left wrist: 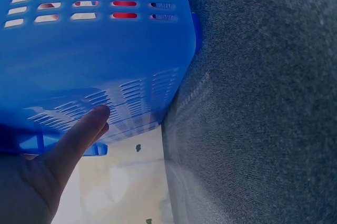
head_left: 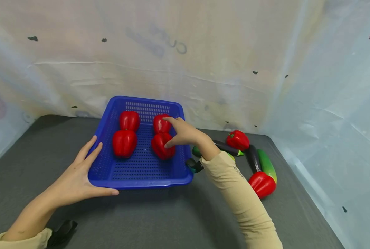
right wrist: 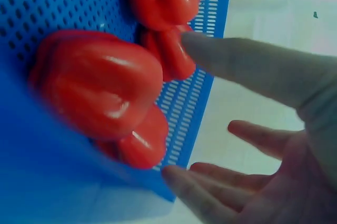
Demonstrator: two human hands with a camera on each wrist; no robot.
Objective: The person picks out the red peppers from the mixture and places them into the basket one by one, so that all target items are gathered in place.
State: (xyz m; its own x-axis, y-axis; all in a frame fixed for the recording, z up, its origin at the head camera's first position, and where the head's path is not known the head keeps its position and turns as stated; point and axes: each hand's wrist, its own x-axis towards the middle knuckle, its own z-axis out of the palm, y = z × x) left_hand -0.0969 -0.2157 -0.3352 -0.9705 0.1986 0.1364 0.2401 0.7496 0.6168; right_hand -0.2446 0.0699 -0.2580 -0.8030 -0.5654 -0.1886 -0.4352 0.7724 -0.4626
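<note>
A blue plastic basket (head_left: 141,183) holds several red bell peppers (head_left: 124,143) in two pairs, left and right. My left hand (head_left: 79,176) is at the basket's near left corner, fingers spread along the left side and thumb at the front. In the left wrist view, an extended digit lies against the slotted outer wall of the basket (left wrist: 95,56). Over the right-hand pair is my right hand (head_left: 183,133), fingers spread and thumb apart. The right wrist view shows nothing gripped; the thumb overlaps a pepper (right wrist: 100,87) pair's edge there, and contact is unclear.
Right of the basket lie two red bell peppers (head_left: 262,185), dark eggplants (head_left: 253,157) and a green cucumber-like vegetable (head_left: 267,164), partly behind my right forearm. They are on a grey table (head_left: 160,221). Pale sheeting (head_left: 203,52) stands behind and at both sides.
</note>
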